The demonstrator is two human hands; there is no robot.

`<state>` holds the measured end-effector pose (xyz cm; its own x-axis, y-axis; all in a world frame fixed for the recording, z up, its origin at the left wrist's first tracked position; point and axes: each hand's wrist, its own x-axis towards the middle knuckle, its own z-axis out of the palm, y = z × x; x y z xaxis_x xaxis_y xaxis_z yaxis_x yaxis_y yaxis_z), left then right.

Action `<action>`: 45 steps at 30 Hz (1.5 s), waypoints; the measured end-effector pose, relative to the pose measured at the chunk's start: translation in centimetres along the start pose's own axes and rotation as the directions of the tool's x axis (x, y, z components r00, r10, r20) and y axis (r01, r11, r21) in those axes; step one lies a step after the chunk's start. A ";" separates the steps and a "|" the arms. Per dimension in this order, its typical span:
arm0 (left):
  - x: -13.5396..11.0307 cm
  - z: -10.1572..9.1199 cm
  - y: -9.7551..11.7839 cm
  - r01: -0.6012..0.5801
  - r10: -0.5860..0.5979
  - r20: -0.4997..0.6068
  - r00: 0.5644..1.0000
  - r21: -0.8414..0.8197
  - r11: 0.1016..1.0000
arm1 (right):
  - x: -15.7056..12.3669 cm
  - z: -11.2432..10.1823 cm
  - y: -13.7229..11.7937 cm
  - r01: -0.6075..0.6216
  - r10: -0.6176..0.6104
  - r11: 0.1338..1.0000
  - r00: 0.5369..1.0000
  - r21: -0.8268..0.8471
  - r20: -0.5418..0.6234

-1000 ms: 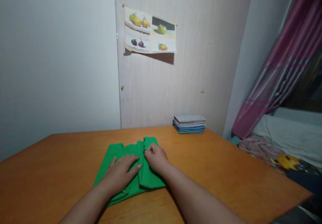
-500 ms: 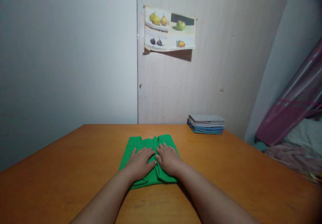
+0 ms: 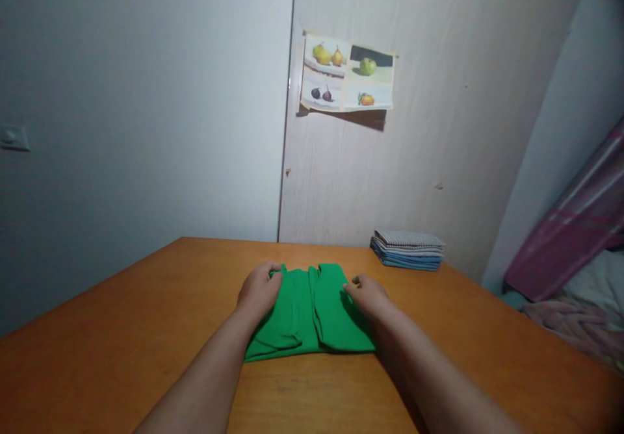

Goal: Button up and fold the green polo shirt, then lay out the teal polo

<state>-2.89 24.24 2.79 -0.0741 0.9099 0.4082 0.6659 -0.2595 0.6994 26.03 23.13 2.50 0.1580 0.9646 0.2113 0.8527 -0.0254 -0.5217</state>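
Note:
A folded piece of green clothing (image 3: 341, 317) lies on the wooden table in front of me, its two side flaps turned inward with a gap down the middle. At its far left corner, my left hand (image 3: 260, 289) is closed, with fingertips and thumb pinching the fabric. Beside the right edge is my right hand (image 3: 369, 296), fingers loosely bent and thumb apart from them, the thumb tip touching the cloth. Small creases run along the near left flap.
A stack of folded cloths (image 3: 408, 250), checked on top and blue below, sits at the table's (image 3: 121, 330) far right corner. A fruit picture sheet (image 3: 347, 73) hangs on the wall behind. Pink fabric (image 3: 560, 226) and rumpled bedding are off to the right.
Both hands have left their flat position on top of the green clothing and moved outward to its left and right edges. The camera view has shifted left and up slightly.

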 end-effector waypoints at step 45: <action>-1.7 2.1 1.0 0.415 -0.185 0.396 0.899 -0.639 0.648 | -10.6 -1.4 -12.5 0.500 -0.567 0.821 0.776 0.277 0.278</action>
<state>-0.54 23.16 1.53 0.1043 0.9945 0.0050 -0.0732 0.0027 0.9973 14.39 12.84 7.93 -0.4989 0.8356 0.2298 0.6408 0.5342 -0.5514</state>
